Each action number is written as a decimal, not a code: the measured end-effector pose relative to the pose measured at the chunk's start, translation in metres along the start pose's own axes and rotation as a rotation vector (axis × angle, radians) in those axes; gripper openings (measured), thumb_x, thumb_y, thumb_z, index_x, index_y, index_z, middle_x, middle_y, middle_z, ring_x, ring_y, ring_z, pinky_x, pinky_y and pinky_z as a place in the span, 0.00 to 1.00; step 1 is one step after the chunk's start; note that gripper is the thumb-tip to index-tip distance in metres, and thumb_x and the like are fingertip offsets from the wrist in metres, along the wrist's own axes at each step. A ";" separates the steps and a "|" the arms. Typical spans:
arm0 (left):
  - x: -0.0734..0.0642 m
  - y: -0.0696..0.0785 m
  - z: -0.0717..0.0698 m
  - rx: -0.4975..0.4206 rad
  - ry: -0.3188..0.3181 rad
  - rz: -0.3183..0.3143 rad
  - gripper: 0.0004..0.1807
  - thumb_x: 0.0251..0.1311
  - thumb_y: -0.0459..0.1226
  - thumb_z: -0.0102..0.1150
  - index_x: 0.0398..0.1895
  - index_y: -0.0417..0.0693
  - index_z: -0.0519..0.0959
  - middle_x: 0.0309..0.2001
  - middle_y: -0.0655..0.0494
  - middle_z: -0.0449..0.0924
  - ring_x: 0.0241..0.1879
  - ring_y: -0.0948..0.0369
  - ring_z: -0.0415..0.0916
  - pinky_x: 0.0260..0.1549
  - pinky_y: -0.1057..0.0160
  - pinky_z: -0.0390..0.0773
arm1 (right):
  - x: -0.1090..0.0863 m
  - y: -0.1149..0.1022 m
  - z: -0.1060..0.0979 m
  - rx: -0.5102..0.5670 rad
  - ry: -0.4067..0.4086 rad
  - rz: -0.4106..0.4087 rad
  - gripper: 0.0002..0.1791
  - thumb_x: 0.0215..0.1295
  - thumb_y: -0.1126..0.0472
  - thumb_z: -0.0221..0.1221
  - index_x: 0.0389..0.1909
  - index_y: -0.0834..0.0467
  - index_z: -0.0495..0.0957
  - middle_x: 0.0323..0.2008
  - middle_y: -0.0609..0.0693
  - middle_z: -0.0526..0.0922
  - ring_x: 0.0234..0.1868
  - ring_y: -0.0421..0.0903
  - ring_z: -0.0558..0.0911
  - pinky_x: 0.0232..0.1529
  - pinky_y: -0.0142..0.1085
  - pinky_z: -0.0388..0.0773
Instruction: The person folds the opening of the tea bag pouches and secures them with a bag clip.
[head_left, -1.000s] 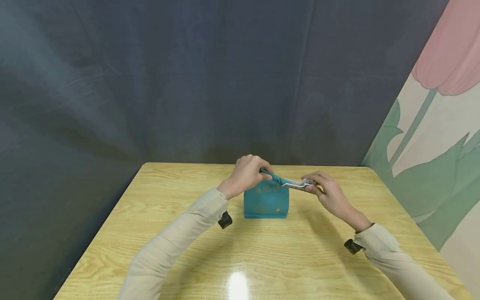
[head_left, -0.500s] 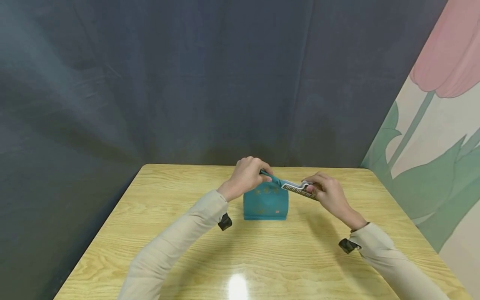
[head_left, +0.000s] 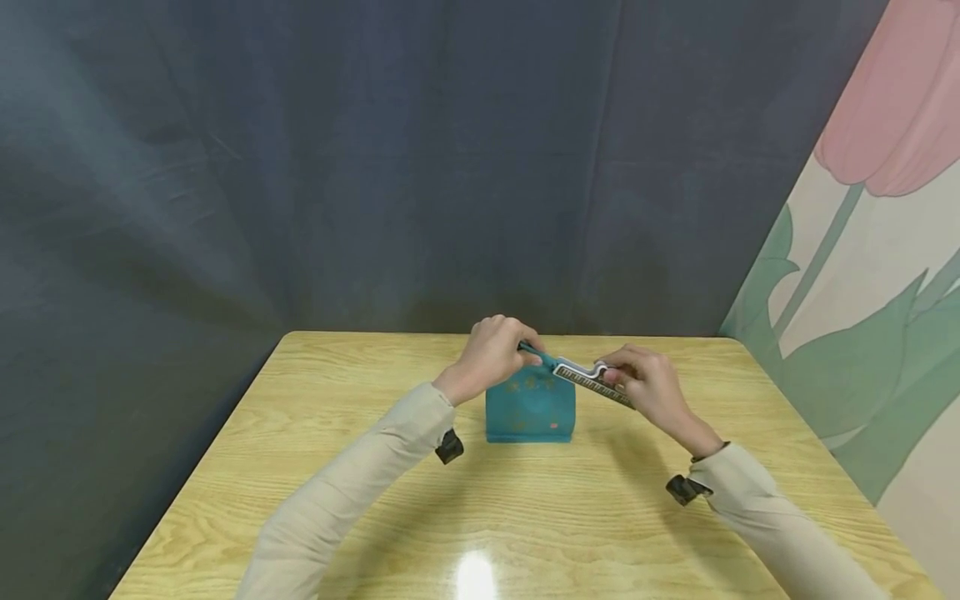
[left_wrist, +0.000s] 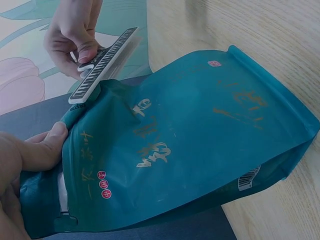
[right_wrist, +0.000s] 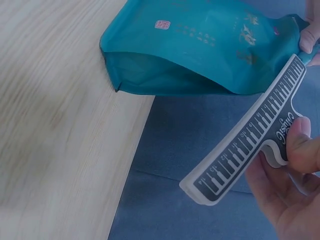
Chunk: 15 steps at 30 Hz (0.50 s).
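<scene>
A teal pouch with gold lettering stands on the wooden table, its top folded over. My left hand pinches the folded top edge at its left end, thumb on the near side, as the left wrist view shows. In my right hand is a long clip printed with piano keys and the word "Music", its handle pinched between thumb and fingers. The clip's far end lies at the right end of the pouch's fold, tilted down toward my right hand. Whether its jaws bite the fold cannot be told.
The wooden table extends in front of the pouch and to both sides. Behind it hangs a dark blue curtain. A wall painted with a pink tulip borders the right side.
My right hand has shifted slightly left and tilted the clip, so its key-printed face now shows more and its outer end sits lower. The left hand still holds the pouch's top.
</scene>
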<state>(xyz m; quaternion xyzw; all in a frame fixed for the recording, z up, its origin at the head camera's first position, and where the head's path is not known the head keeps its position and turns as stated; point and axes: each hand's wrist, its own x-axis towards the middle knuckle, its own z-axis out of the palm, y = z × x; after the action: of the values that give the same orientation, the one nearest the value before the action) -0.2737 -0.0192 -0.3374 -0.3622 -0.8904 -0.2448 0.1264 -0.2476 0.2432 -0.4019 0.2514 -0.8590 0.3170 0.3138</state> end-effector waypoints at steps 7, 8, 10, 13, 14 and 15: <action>0.001 -0.001 -0.001 0.010 0.015 0.000 0.05 0.56 0.41 0.72 0.35 0.53 0.90 0.33 0.60 0.87 0.18 0.70 0.71 0.18 0.70 0.64 | 0.005 -0.004 0.004 0.012 -0.015 0.032 0.09 0.51 0.76 0.70 0.32 0.61 0.87 0.27 0.49 0.83 0.19 0.37 0.68 0.21 0.31 0.66; 0.001 0.000 -0.001 0.010 0.012 0.000 0.05 0.56 0.41 0.72 0.35 0.53 0.90 0.33 0.60 0.87 0.18 0.70 0.71 0.18 0.70 0.63 | 0.005 -0.004 0.005 0.016 -0.016 0.037 0.09 0.51 0.76 0.70 0.32 0.62 0.87 0.27 0.49 0.84 0.19 0.37 0.69 0.21 0.31 0.66; 0.000 0.000 -0.001 0.008 0.005 -0.002 0.05 0.57 0.41 0.71 0.35 0.53 0.90 0.34 0.60 0.87 0.18 0.70 0.71 0.18 0.70 0.63 | 0.005 -0.005 0.006 0.019 -0.018 0.044 0.09 0.51 0.76 0.70 0.32 0.62 0.87 0.28 0.50 0.84 0.19 0.38 0.69 0.21 0.31 0.67; 0.000 0.000 0.000 0.004 0.000 0.000 0.05 0.57 0.40 0.71 0.35 0.53 0.90 0.34 0.60 0.87 0.19 0.71 0.72 0.19 0.70 0.65 | 0.005 -0.007 0.008 0.025 -0.011 0.054 0.09 0.51 0.77 0.69 0.32 0.63 0.87 0.28 0.51 0.84 0.20 0.38 0.70 0.21 0.31 0.68; 0.001 0.000 0.000 0.002 0.001 0.001 0.05 0.57 0.40 0.71 0.35 0.52 0.90 0.34 0.60 0.87 0.20 0.71 0.72 0.19 0.70 0.65 | 0.005 -0.008 0.009 0.024 -0.008 0.057 0.08 0.52 0.77 0.69 0.32 0.63 0.87 0.28 0.51 0.84 0.20 0.38 0.70 0.21 0.31 0.68; 0.001 0.000 0.000 0.001 0.003 0.002 0.05 0.57 0.40 0.71 0.35 0.52 0.90 0.34 0.60 0.87 0.20 0.71 0.73 0.19 0.70 0.65 | 0.006 -0.009 0.010 0.025 -0.005 0.059 0.08 0.52 0.76 0.69 0.32 0.63 0.87 0.28 0.51 0.84 0.20 0.39 0.70 0.21 0.31 0.67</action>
<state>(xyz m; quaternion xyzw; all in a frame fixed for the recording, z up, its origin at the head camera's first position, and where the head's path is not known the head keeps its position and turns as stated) -0.2741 -0.0188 -0.3368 -0.3627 -0.8901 -0.2445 0.1281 -0.2497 0.2292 -0.4006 0.2304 -0.8628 0.3363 0.2991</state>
